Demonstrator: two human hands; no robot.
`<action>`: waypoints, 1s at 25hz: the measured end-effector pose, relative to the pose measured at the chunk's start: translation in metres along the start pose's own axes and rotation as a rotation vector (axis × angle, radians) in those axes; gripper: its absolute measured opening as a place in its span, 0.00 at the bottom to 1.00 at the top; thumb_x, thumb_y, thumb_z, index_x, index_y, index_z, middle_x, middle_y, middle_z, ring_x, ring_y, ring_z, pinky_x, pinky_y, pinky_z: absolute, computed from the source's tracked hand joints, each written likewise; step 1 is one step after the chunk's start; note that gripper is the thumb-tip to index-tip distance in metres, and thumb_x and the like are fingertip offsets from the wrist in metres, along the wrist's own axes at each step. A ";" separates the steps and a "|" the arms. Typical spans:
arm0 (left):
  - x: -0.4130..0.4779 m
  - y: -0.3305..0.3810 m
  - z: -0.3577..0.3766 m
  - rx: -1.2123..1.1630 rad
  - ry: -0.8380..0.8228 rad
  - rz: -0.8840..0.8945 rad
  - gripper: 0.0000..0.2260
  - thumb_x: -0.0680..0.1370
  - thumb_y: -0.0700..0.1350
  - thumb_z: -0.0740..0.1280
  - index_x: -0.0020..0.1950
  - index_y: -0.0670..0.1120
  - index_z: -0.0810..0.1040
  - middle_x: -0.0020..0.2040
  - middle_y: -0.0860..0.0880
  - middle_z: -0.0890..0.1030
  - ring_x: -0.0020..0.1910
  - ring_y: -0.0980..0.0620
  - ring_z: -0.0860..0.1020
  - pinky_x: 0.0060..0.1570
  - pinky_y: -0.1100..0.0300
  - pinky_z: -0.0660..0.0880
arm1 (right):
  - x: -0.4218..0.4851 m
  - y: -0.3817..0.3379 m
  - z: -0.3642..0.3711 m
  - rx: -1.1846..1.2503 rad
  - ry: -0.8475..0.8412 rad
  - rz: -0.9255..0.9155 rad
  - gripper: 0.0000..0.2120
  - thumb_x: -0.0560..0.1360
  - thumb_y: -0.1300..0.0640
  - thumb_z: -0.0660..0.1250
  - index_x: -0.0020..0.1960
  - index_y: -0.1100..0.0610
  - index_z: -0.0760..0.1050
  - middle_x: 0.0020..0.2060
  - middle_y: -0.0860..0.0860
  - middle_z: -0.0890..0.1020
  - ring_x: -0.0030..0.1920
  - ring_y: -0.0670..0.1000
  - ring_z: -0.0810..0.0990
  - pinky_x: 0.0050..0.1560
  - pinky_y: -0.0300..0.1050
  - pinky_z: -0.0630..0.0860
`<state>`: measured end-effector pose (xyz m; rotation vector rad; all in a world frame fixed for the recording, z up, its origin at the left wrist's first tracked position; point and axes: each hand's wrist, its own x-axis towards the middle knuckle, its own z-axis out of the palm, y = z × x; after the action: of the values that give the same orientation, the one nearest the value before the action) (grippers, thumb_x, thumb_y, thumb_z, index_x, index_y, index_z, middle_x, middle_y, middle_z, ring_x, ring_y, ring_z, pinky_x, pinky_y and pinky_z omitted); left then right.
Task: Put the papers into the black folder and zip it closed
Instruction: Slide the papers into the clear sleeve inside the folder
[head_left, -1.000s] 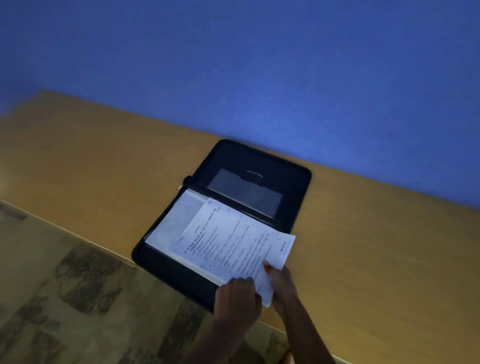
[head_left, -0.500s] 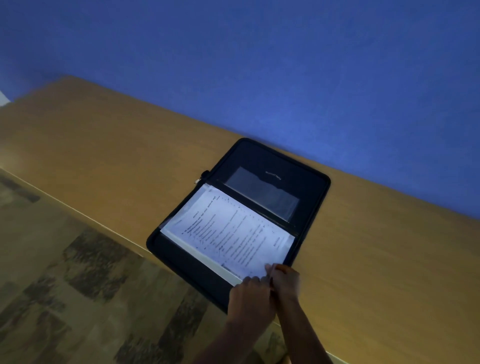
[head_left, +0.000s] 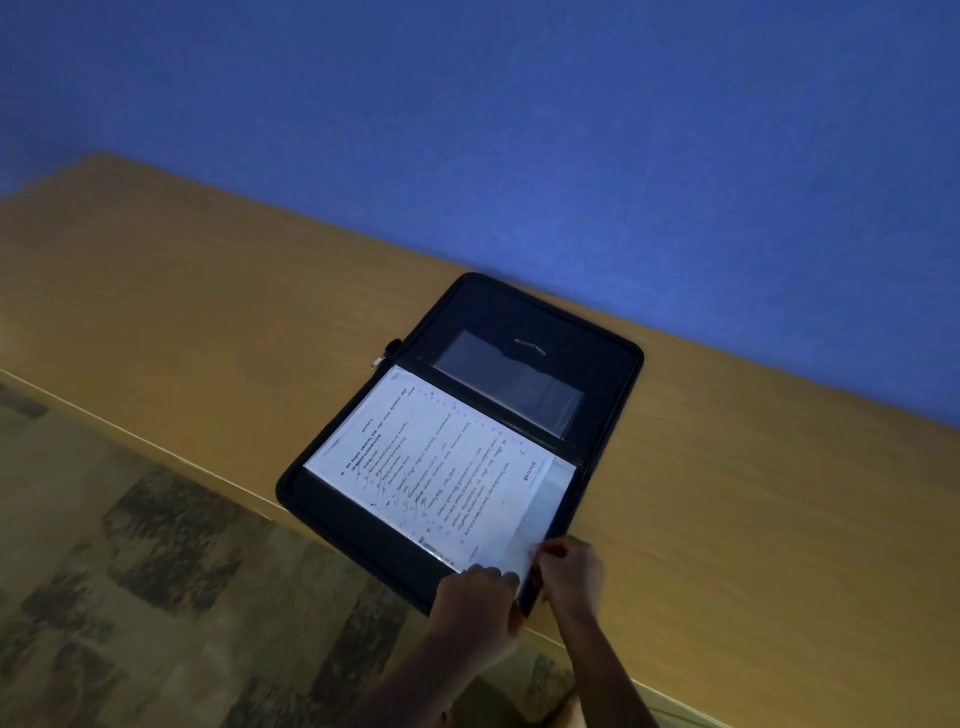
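Note:
The black folder (head_left: 602, 364) lies open on the wooden table, its near half sticking out past the table's front edge. White printed papers (head_left: 441, 462) lie flat on the near half, lined up with the folder. My left hand (head_left: 475, 597) and my right hand (head_left: 571, 574) meet at the papers' near right corner, fingers pinching the sheet edge there. The far half shows a clear pocket (head_left: 511, 384). A zipper pull (head_left: 382, 358) sits at the folder's left spine.
The wooden table (head_left: 208, 322) runs along a blue wall (head_left: 519, 130). Its front edge crosses diagonally under the folder. Below it is a patterned floor (head_left: 130, 571).
The top sheet, askew and overhanging a second ago, now lies square on the folder's near half. Both hands have stayed at its near right corner. The view has shifted.

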<state>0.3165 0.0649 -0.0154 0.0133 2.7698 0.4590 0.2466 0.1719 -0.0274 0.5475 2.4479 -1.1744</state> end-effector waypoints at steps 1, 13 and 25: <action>0.002 -0.004 -0.002 -0.029 0.005 -0.003 0.13 0.76 0.55 0.58 0.49 0.48 0.76 0.45 0.49 0.80 0.45 0.50 0.79 0.43 0.57 0.71 | -0.006 0.005 0.000 -0.041 0.024 0.005 0.07 0.74 0.57 0.72 0.47 0.60 0.80 0.37 0.53 0.83 0.36 0.51 0.81 0.31 0.37 0.72; 0.053 -0.187 -0.077 -0.191 0.273 -0.851 0.23 0.77 0.45 0.61 0.69 0.35 0.66 0.68 0.36 0.69 0.66 0.37 0.67 0.62 0.43 0.67 | 0.009 0.011 -0.025 -0.225 0.056 0.012 0.07 0.72 0.63 0.66 0.49 0.62 0.80 0.44 0.58 0.84 0.42 0.56 0.80 0.38 0.43 0.73; 0.049 -0.116 -0.056 -0.488 -0.012 -0.830 0.12 0.74 0.46 0.72 0.52 0.40 0.76 0.43 0.44 0.83 0.37 0.47 0.84 0.37 0.55 0.81 | 0.076 0.020 -0.087 -0.261 0.406 0.027 0.17 0.74 0.61 0.67 0.62 0.62 0.75 0.60 0.66 0.75 0.61 0.66 0.70 0.57 0.57 0.72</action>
<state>0.2571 -0.0597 -0.0178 -1.1686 2.2844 0.8438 0.1780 0.2663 -0.0264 0.7992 2.8626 -0.7707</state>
